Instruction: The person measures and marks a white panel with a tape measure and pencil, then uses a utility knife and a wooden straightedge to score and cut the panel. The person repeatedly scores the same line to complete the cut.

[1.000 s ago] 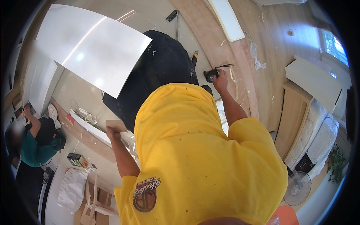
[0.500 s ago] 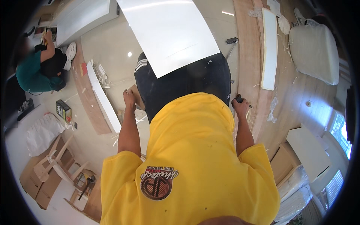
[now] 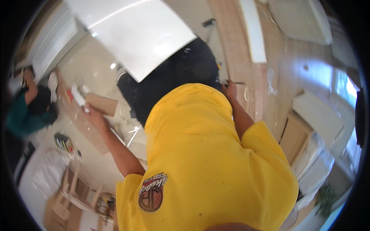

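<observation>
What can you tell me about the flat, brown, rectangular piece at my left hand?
The flat, brown, rectangular piece is plain tan-brown, with straight edges and no fittings visible. It looks like thin wood or cardboard; blur leaves that uncertain. It slants across the view, its broad face showing and its underside hidden. Your bare left hand grips it near its lower left corner, and its other end points toward your dark fabric trousers, without touching them.

Motion blur, glare near window [image 3: 350, 91]

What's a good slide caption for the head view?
Hands-on work: the left hand holds a brown board, while a white panel partly covers the dark trousers.
</observation>
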